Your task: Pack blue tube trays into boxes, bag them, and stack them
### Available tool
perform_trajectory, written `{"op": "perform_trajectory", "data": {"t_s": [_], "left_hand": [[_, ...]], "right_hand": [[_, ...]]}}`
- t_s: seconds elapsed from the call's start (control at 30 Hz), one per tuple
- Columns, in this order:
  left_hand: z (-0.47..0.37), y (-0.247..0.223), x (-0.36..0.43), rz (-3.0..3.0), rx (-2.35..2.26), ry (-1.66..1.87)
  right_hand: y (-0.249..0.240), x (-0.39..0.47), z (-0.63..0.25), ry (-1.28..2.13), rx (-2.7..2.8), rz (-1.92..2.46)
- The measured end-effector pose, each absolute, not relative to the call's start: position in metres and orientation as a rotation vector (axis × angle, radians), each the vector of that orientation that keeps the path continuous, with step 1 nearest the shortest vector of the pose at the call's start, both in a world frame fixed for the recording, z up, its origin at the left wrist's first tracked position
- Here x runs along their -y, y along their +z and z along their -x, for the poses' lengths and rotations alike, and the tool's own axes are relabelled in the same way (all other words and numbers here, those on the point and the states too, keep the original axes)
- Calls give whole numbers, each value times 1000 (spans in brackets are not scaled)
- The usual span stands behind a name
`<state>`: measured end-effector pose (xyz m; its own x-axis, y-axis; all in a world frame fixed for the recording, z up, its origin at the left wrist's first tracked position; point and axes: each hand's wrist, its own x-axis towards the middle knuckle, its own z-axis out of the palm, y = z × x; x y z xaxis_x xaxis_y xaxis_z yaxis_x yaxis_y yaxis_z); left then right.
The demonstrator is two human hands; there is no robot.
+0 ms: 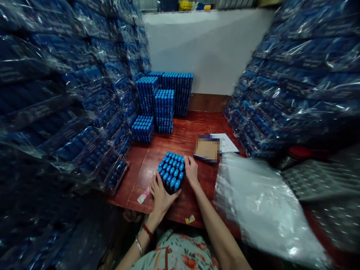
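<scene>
A block of small blue pieces with glossy oval tops [171,168], set in tight rows, rests on the reddish-brown table in front of me. What kind of pieces they are I cannot make out. My left hand [163,195] is wrapped around the block's near left corner, thumb along the front and fingers up the left side. Against the right side presses my right hand [191,170], its fingers bent near the far corner. Both hands hold the block between them. To its right lies a shallow open cardboard tray [208,150] with a dark blue edge, partly blurred, beside a white printed sheet [226,143].
Similar blue blocks [164,105] stand stacked at the back left. Tall walls of plastic-wrapped packs rise on the left [92,75] and right [281,82]. Clear plastic bags [253,198] cover the right front edge. Small labels [144,195] lie near the front.
</scene>
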<state>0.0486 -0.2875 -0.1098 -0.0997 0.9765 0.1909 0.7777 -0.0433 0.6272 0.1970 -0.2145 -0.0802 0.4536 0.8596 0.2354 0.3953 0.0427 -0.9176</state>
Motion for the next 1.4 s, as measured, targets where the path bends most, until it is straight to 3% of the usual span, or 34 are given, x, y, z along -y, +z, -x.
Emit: {"op": "perform_trajectory", "data": {"t_s": [0.57, 0.77, 0.97, 1.13, 1.27, 1.4], "left_hand": [[-35, -111, 278, -1787, -1819, 919], [-6, -81, 236, -1555, -1506, 1230], [-17, -70, 180, -1665, -1276, 697], [-25, -92, 224, -1853, -1253, 679], [-29, -88, 265, -1951, -1516, 640], [-38, -64, 266, -2151, -1664, 604]], "right_hand": [[-116, 207, -180, 547, 985, 1621], [-72, 206, -194, 435, 1179, 1511], [-54, 194, -172, 354, 1625, 1775], [-67, 204, -170, 456, 1858, 1756], [-63, 241, -193, 599, 1703, 1435], [-60, 303, -258, 368, 1418, 1547]]}}
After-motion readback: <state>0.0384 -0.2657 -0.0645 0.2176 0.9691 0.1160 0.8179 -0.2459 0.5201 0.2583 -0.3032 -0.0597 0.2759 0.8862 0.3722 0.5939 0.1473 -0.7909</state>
